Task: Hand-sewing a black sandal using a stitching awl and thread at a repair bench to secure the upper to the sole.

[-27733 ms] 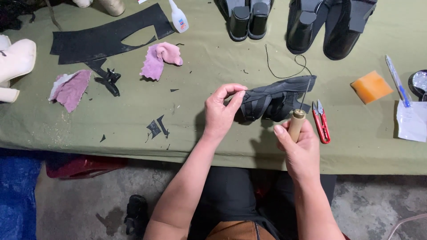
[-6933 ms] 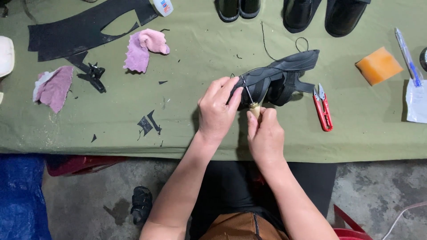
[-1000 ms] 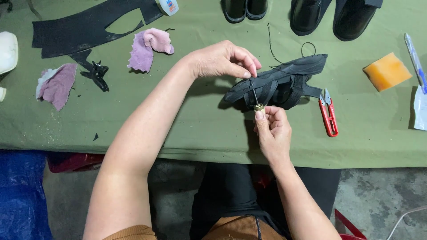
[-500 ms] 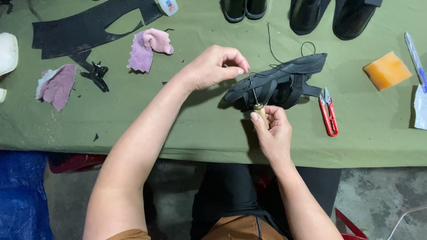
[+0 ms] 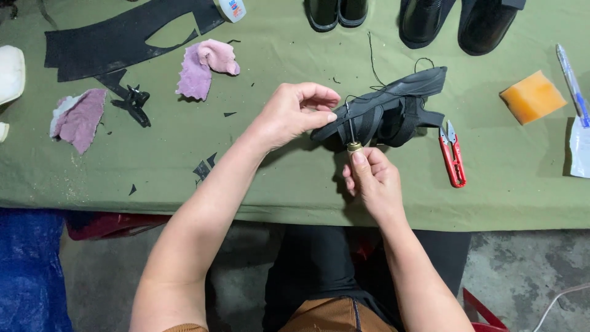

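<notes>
Black shoe piece point(image 5: 393, 104) at frame centre pinched by left hand point(image 5: 295, 114) fingers, awl point(image 5: 352, 138) gripped by right hand point(image 5: 372, 181), red snips point(image 5: 452, 157) lying just right

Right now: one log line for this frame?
left hand: pinching thread at black sandal | right hand: gripping awl, tip in strap | red snips: on table, right of sandal

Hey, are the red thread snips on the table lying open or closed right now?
Open. The red thread snips lie flat on the green table, untouched, their two blade tips spread apart in a narrow V.
</notes>
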